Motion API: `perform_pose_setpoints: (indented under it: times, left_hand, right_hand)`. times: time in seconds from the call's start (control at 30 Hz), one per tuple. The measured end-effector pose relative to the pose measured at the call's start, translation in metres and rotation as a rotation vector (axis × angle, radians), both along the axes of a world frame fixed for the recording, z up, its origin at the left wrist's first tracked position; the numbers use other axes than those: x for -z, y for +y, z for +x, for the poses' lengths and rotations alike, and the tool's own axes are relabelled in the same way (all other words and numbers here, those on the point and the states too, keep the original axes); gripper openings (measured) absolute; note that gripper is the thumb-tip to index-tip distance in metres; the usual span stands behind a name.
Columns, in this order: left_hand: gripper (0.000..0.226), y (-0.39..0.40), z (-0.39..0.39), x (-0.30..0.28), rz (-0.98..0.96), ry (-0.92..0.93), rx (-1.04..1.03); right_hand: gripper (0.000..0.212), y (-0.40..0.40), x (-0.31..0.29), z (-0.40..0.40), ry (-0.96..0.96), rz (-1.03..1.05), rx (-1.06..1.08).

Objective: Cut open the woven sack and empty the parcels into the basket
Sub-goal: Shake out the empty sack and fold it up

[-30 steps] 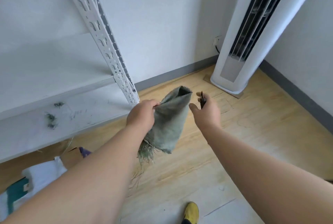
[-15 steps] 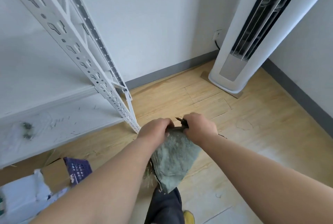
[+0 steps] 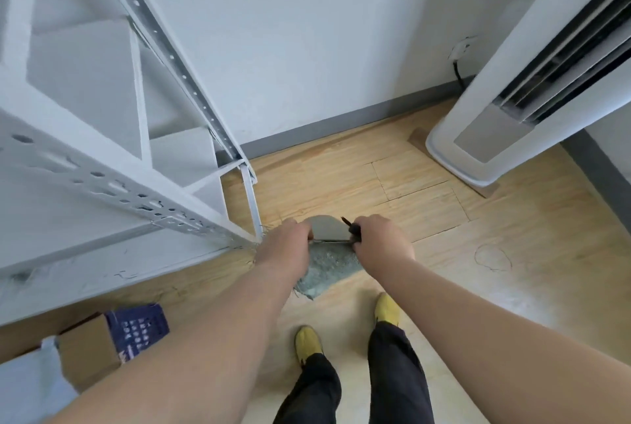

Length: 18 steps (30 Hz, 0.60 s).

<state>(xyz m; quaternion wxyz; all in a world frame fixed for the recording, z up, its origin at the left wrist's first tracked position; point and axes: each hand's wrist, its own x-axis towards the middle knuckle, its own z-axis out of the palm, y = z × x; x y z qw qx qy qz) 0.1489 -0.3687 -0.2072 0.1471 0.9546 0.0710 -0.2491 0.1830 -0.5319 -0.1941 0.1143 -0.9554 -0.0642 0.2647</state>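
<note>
A grey-green woven sack (image 3: 327,266) hangs between both hands above the wooden floor. Its frayed lower corner points down toward my feet. A pale grey flap (image 3: 326,227) of the sack stands up above the hands. My left hand (image 3: 285,249) grips the sack's left top edge. My right hand (image 3: 380,242) grips the right top edge and also holds a small dark cutting tool (image 3: 351,229), whose tip sticks out upward. No basket is in view.
A white metal shelving rack (image 3: 136,184) stands at the left, its post close to my left hand. A tall white air conditioner (image 3: 512,99) stands at the back right. A cardboard box (image 3: 102,345) and pale parcels lie at lower left. My two feet (image 3: 341,331) stand below the sack.
The view has tilted downward and my legs and feet have come into sight. Both hands have come together on the sack's top edge and lowered it; the sack now hangs below them.
</note>
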Motion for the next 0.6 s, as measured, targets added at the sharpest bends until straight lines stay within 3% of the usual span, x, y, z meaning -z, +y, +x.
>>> perform_pose_setpoints:
  times: [0.23,0.37,0.5,0.6]
  left_hand:
    - [0.039,0.023,0.063,0.028,-0.138,-0.123,-0.122]
    - [0.043,0.025,0.068,0.049,-0.122,-0.176,-0.134]
    - [0.05,0.015,0.055,0.078,-0.064,-0.051,-0.17]
    - [0.062,0.006,0.035,0.103,-0.031,0.254,-0.19]
  right_hand:
    - [0.016,0.019,0.034,0.074,-0.145,0.126,0.015]
    - [0.014,0.02,0.061,0.09,-0.149,0.173,-0.009]
    - [0.025,0.016,0.099,0.088,-0.039,0.154,-0.097]
    - [0.034,0.015,0.128,0.078,0.232,0.09,-0.225]
